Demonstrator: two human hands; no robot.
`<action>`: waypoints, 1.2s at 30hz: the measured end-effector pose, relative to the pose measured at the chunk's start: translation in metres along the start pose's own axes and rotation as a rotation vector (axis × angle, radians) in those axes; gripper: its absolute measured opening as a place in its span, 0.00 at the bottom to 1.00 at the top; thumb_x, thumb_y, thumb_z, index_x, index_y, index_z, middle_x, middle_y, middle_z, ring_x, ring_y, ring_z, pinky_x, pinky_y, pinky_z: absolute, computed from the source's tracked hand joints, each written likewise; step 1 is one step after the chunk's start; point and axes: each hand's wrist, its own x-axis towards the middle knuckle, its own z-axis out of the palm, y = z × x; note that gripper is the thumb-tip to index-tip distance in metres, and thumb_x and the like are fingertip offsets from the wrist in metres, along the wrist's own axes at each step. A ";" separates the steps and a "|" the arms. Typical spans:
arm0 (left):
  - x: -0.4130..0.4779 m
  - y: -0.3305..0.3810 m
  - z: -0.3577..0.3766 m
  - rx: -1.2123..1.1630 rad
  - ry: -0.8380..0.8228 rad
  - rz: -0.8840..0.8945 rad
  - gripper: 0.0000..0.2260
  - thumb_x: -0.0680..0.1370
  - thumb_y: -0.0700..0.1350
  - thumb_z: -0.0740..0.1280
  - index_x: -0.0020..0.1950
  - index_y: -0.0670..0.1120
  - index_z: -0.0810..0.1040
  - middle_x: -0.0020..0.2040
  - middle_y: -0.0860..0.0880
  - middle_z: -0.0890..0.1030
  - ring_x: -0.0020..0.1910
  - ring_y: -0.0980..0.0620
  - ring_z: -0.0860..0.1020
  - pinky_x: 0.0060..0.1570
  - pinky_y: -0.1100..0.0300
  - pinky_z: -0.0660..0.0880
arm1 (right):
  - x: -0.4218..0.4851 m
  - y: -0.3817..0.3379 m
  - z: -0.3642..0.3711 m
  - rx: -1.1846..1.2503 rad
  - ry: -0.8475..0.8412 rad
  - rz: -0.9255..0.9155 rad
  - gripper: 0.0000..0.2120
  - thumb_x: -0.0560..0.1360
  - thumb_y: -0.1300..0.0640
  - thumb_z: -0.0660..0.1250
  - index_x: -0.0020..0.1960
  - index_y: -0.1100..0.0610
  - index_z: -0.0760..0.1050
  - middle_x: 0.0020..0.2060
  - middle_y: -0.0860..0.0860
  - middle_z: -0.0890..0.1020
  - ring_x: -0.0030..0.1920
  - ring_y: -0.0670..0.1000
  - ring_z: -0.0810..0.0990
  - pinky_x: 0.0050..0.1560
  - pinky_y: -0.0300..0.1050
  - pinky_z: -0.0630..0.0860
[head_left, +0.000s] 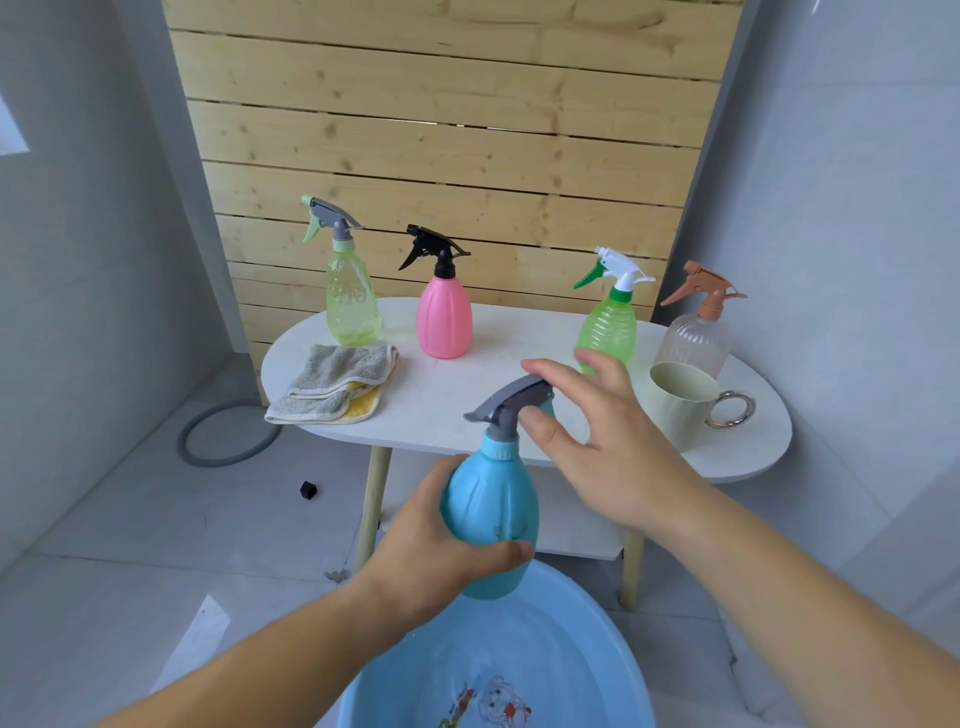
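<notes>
Blue spray bottle (491, 519) held near-upright just above a blue basin (597, 618), in front of the desk (467, 395).
Bottle body is gripped by the left hand (436, 551), with fingers and thumb curled round the lower half. Right hand (613, 447) is spread at the grey trigger head (506, 402): thumb laid by the neck, fingertips over the top, and no closed grip is seen. On the desk behind are set a pink spray bottle (444, 322), a folded cloth (332, 384) and a pale green mug (680, 405).
</notes>
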 end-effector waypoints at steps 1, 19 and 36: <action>0.000 0.001 0.000 -0.010 0.006 -0.004 0.34 0.57 0.56 0.83 0.59 0.67 0.75 0.50 0.59 0.84 0.51 0.55 0.84 0.55 0.49 0.83 | 0.000 -0.001 0.000 0.157 -0.043 0.001 0.18 0.79 0.44 0.63 0.68 0.36 0.68 0.63 0.47 0.73 0.66 0.48 0.74 0.71 0.48 0.69; 0.001 0.006 -0.004 -0.051 -0.017 -0.009 0.34 0.60 0.54 0.83 0.62 0.64 0.75 0.51 0.58 0.85 0.51 0.54 0.85 0.54 0.49 0.84 | 0.004 0.001 -0.017 0.628 -0.220 -0.014 0.17 0.77 0.69 0.66 0.62 0.55 0.77 0.53 0.56 0.85 0.55 0.55 0.84 0.60 0.51 0.79; -0.005 0.014 -0.002 -0.022 -0.294 0.014 0.34 0.63 0.50 0.80 0.67 0.50 0.73 0.56 0.44 0.84 0.55 0.45 0.84 0.57 0.46 0.83 | 0.001 0.015 0.011 0.922 -0.340 0.155 0.12 0.73 0.61 0.70 0.56 0.60 0.81 0.59 0.64 0.81 0.64 0.62 0.77 0.68 0.54 0.72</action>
